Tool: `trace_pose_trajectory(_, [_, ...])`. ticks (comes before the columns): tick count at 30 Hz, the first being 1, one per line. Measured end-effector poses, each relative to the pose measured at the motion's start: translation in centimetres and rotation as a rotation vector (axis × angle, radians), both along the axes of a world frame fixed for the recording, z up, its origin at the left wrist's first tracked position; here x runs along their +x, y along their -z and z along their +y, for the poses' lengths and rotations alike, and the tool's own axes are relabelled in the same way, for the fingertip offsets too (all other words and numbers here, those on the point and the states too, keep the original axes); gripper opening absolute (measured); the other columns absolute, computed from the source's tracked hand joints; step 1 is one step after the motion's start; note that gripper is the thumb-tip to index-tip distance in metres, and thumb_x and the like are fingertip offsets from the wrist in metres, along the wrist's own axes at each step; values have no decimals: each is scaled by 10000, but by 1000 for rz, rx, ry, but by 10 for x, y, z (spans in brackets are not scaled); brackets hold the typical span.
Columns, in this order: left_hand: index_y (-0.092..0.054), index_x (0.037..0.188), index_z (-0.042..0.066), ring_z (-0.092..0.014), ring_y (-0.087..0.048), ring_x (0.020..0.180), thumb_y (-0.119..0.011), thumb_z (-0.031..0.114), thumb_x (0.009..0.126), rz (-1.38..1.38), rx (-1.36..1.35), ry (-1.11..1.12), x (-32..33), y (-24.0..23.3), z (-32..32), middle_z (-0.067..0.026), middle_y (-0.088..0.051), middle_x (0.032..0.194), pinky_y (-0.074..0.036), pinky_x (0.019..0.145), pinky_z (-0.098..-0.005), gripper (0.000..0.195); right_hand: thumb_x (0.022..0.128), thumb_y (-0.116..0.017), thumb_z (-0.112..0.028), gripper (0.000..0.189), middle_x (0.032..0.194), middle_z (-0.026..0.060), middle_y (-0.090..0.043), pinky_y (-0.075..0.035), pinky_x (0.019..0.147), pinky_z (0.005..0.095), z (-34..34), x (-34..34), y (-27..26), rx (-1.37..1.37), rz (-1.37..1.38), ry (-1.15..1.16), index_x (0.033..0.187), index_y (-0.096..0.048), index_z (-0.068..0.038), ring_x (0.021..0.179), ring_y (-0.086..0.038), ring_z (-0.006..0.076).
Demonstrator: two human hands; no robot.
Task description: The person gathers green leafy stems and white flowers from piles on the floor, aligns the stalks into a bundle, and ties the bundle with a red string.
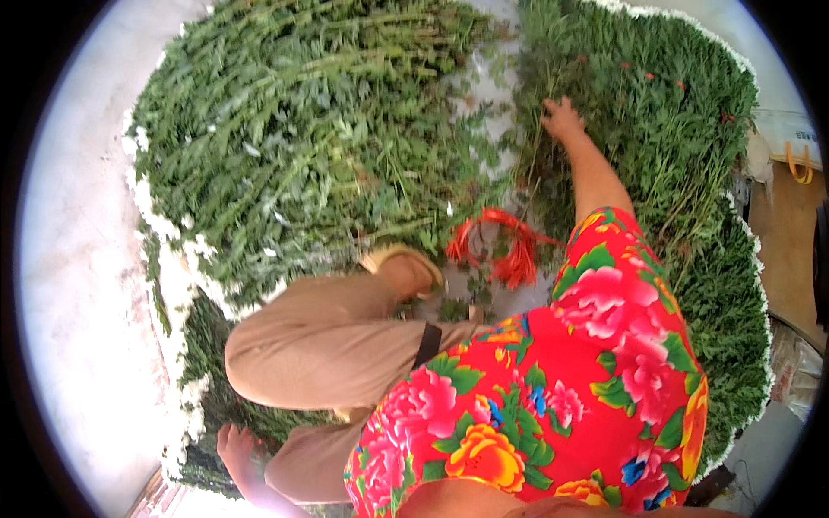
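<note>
My right hand reaches out over the right-hand pile of cut chrysanthemums, its fingers spread at the stem ends. Nothing shows in its grasp. Low on the left, my left hand is beside my knee, against a smaller stack of chrysanthemums edged with white blooms. Whether its fingers grip any stems is unclear. A large heap of loose leafy stems spreads in front of me, its white flower heads along the left edge. Between the piles lies a looped bunch of red plastic ties.
My sandalled foot rests at the heap's near edge. Scattered leaves litter the pale floor strip between the piles. Small red ties dot the right pile. Beyond it stand a cardboard box and clear plastic wrapping.
</note>
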State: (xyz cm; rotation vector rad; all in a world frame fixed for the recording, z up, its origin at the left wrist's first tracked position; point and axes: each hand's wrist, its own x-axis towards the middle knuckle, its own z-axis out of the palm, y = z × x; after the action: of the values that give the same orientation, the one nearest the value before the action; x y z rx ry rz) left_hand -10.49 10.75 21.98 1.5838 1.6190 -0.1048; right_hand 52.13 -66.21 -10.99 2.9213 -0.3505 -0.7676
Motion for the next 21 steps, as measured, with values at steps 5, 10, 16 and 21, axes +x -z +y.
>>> trace_pose_trajectory(5, [-604,1283,17,-168,-648,976,-667,252,955,71,65,97,21,7,-27,-61,-645,1109,-518,763,-298,409,835,-673,-104,394,1315,138,-596,-481,986,534,39,-44,-20,241,-468,-569,1221,-674,-181,1195,-554,394])
trace_pose_trajectory(10, [-612,1289,14,-135,-626,999,-677,203,928,-9,-56,371,73,29,-57,-56,-645,1122,-502,814,-285,413,792,-696,-114,314,1173,101,-634,-365,1105,495,91,-167,3,141,-276,-1088,1105,-721,-120,1236,-530,318])
trace_pose_trajectory(16, [-608,1275,-11,-144,-590,966,-683,143,921,-14,-56,622,51,7,-66,-82,-661,1143,-491,855,-301,394,795,-691,-100,201,1051,102,-607,-409,995,471,94,-198,-25,486,-93,-925,994,-666,-113,1091,-566,313])
trace_pose_trajectory(21, [-590,1297,-6,-177,-611,1087,-665,95,925,-36,-45,495,25,-1,-76,-113,-661,1203,-489,916,-312,393,791,-720,-44,240,1013,130,-678,-507,881,460,102,-182,-99,850,-360,-656,1026,-673,-45,1012,-637,375])
